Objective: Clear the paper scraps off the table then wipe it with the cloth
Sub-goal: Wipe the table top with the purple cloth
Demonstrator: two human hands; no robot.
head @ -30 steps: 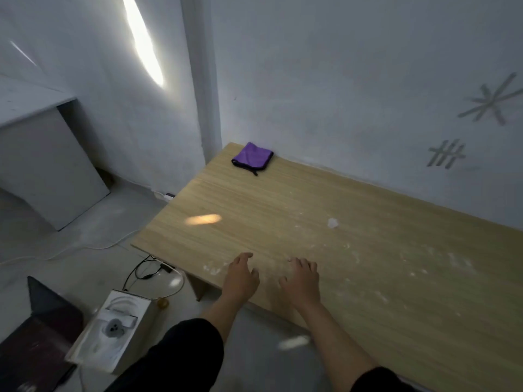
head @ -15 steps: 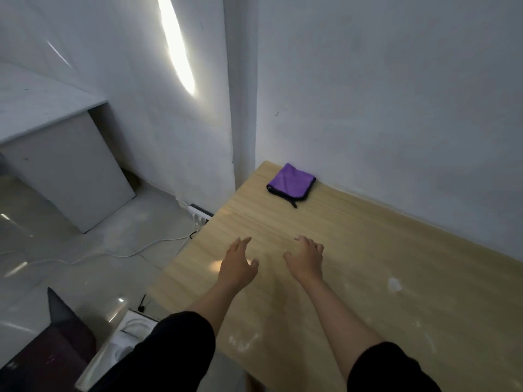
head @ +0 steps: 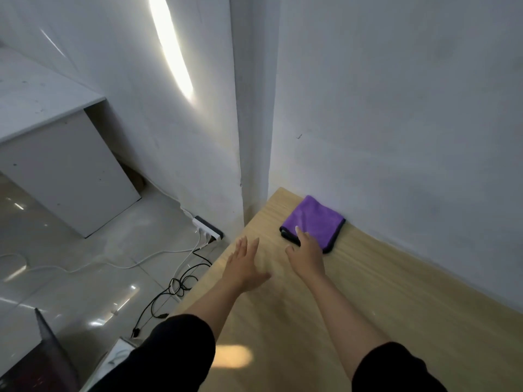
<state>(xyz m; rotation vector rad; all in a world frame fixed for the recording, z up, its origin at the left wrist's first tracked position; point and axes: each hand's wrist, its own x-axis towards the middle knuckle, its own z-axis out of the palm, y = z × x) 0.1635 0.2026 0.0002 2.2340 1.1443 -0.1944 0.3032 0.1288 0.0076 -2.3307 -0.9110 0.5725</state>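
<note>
Your right hand (head: 307, 251) is open, fingers stretched over the near edge of the folded purple microfibre cloth (head: 317, 219), gripping nothing; your left hand (head: 244, 264) hovers flat and empty beside it. The cloth, lying on the pale wooden bench (head: 396, 292), should be soft, light and limp, so pinch all layers at that edge. Only the white wall (head: 396, 137) stands close, just beyond it.

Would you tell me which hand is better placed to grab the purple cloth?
The right hand: its fingers reach the purple cloth, while the left hand hovers open short of it over the table.
</note>
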